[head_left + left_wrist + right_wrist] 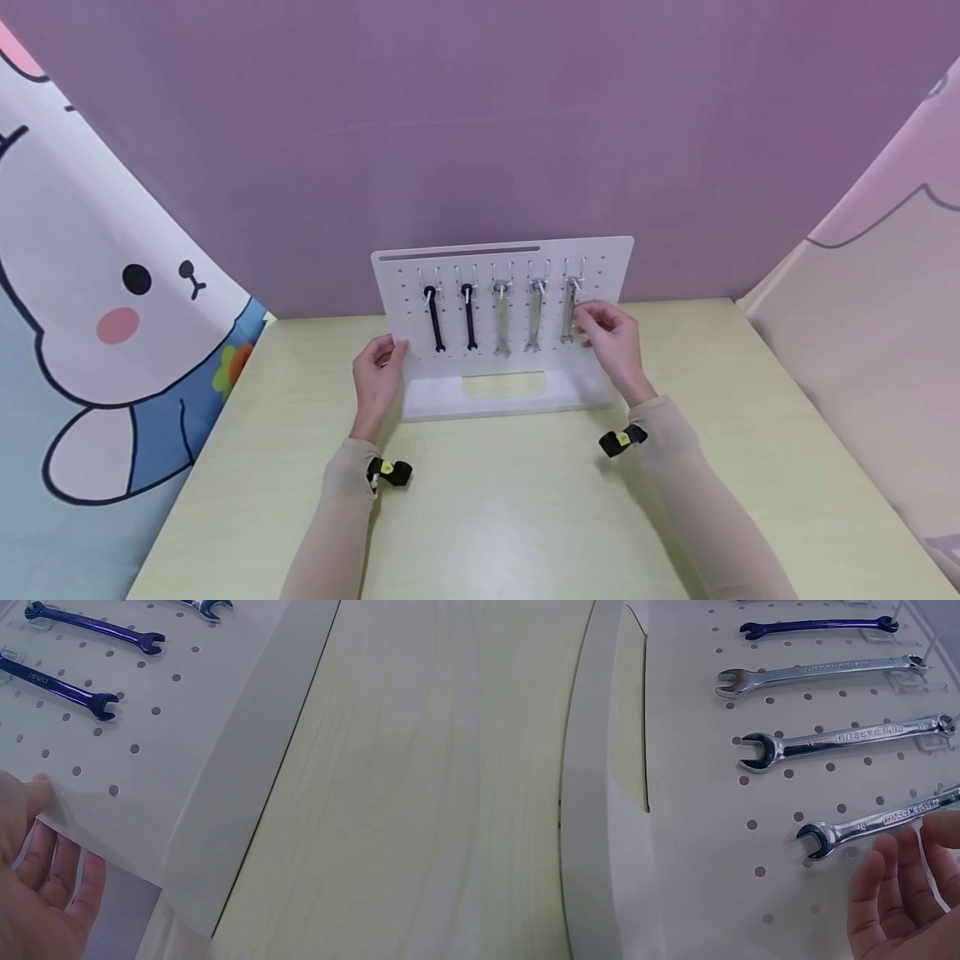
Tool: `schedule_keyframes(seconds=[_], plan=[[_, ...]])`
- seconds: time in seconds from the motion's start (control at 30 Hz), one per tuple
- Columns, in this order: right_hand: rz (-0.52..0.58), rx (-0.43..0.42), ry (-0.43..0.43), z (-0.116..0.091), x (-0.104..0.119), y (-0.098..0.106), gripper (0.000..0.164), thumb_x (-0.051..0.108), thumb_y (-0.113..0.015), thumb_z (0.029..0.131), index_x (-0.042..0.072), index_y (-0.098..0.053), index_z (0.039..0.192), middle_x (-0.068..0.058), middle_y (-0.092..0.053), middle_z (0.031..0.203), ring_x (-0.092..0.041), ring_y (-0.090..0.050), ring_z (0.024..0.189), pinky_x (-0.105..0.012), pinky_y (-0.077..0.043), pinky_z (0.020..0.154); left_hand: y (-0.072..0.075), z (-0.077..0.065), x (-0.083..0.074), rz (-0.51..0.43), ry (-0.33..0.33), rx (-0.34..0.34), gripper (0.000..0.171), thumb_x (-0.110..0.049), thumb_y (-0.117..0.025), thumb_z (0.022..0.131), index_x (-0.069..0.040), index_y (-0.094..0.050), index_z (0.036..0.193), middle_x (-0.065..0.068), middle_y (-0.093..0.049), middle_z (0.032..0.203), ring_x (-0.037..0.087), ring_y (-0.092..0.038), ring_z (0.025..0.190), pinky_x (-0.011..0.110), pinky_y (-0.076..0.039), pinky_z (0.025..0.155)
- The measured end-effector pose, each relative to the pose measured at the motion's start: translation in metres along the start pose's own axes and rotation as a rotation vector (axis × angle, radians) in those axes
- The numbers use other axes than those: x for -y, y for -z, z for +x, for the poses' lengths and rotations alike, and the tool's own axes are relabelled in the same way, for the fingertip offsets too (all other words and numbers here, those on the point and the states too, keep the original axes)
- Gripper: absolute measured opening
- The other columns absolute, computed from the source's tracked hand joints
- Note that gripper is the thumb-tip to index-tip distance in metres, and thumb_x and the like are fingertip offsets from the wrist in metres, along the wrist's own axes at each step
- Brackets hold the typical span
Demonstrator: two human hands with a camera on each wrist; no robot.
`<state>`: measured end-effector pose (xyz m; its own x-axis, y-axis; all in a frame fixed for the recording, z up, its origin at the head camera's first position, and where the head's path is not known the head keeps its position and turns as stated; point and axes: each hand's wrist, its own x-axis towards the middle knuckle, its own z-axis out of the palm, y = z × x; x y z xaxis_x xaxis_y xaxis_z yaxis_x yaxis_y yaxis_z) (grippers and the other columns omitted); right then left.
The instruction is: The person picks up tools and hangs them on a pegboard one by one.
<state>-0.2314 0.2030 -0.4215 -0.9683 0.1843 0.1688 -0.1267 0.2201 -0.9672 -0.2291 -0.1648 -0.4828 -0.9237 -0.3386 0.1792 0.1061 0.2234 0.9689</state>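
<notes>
A white pegboard stand [487, 392] holds several combination wrenches in a row on hooks. Two are dark blue-purple, including the leftmost wrench [435, 321]; the others are silver. My left hand [377, 379] grips the board's left edge, thumb on the front face and fingers behind it, as the left wrist view shows. On the other side, my right hand [611, 337] pinches the rightmost silver wrench [885, 821] along its shank. That wrench's open end points down, and its ring end is at the hook. The right hand's other fingers [892, 892] are bent beside it.
The stand sits on a pale wood-grain table [495, 508], near its back edge. Behind rises a purple backdrop [480, 125]. A cartoon-printed cloth [67, 250] hangs at the left, and a pale pink one [885, 333] at the right. The base has a rectangular cut-out.
</notes>
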Motion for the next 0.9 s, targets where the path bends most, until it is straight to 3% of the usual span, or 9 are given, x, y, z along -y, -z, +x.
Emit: schedule_keyframes(seconds=[0.13, 0.33, 0.53, 0.67, 0.77, 0.9], plan=[[-0.017, 0.005, -0.002, -0.001, -0.001, 0.002, 0.032, 0.027, -0.068, 0.107, -0.002, -0.071, 0.122, -0.015, -0.073, 0.109, -0.011, -0.066, 0.087, -0.022, -0.060, 0.072, 0.000, 0.001, 0.000, 0.004, 0.011, -0.002, 0.026, -0.021, -0.073, 0.103, -0.002, -0.074, 0.121, 0.020, -0.075, 0.115, 0.006, -0.064, 0.091, 0.011, -0.052, 0.079], [-0.020, 0.017, -0.009, -0.003, -0.002, 0.005, 0.032, 0.028, -0.065, 0.108, 0.001, -0.071, 0.123, -0.007, -0.073, 0.109, -0.010, -0.067, 0.087, -0.022, -0.060, 0.072, 0.000, 0.000, 0.001, 0.008, 0.004, -0.003, 0.026, -0.021, -0.072, 0.104, -0.001, -0.073, 0.121, 0.022, -0.074, 0.115, 0.008, -0.064, 0.092, 0.012, -0.052, 0.079], [-0.012, 0.030, -0.023, -0.002, -0.001, 0.009, 0.033, 0.029, -0.062, 0.110, 0.002, -0.070, 0.127, -0.006, -0.073, 0.111, -0.010, -0.067, 0.089, -0.021, -0.059, 0.072, -0.001, 0.001, 0.002, 0.009, -0.004, -0.016, 0.026, -0.020, -0.072, 0.104, -0.001, -0.073, 0.120, 0.021, -0.075, 0.114, 0.007, -0.064, 0.091, 0.011, -0.052, 0.079], [0.003, 0.028, -0.031, -0.003, 0.001, 0.012, 0.035, 0.029, -0.062, 0.110, 0.001, -0.069, 0.129, 0.001, -0.072, 0.105, -0.009, -0.067, 0.088, -0.021, -0.059, 0.072, -0.001, 0.002, 0.000, 0.017, -0.017, -0.021, 0.025, -0.018, -0.072, 0.104, 0.000, -0.073, 0.120, 0.021, -0.075, 0.114, 0.012, -0.066, 0.095, 0.011, -0.052, 0.080], [0.027, 0.029, -0.033, -0.006, 0.002, 0.014, 0.037, 0.029, -0.062, 0.110, -0.001, -0.068, 0.131, 0.007, -0.071, 0.100, -0.008, -0.067, 0.087, -0.022, -0.060, 0.072, 0.000, 0.001, -0.003, 0.046, -0.025, -0.002, 0.027, -0.019, -0.070, 0.104, 0.000, -0.071, 0.122, 0.022, -0.074, 0.117, 0.022, -0.069, 0.102, 0.018, -0.056, 0.087], [0.044, 0.044, -0.041, -0.013, 0.002, 0.019, 0.038, 0.028, -0.060, 0.111, -0.002, -0.066, 0.133, 0.010, -0.070, 0.098, -0.006, -0.068, 0.087, -0.023, -0.060, 0.073, 0.007, -0.007, -0.008, 0.116, -0.027, 0.056, 0.035, -0.024, -0.068, 0.105, 0.000, -0.067, 0.130, 0.022, -0.072, 0.125, 0.035, -0.070, 0.116, 0.040, -0.059, 0.101]])
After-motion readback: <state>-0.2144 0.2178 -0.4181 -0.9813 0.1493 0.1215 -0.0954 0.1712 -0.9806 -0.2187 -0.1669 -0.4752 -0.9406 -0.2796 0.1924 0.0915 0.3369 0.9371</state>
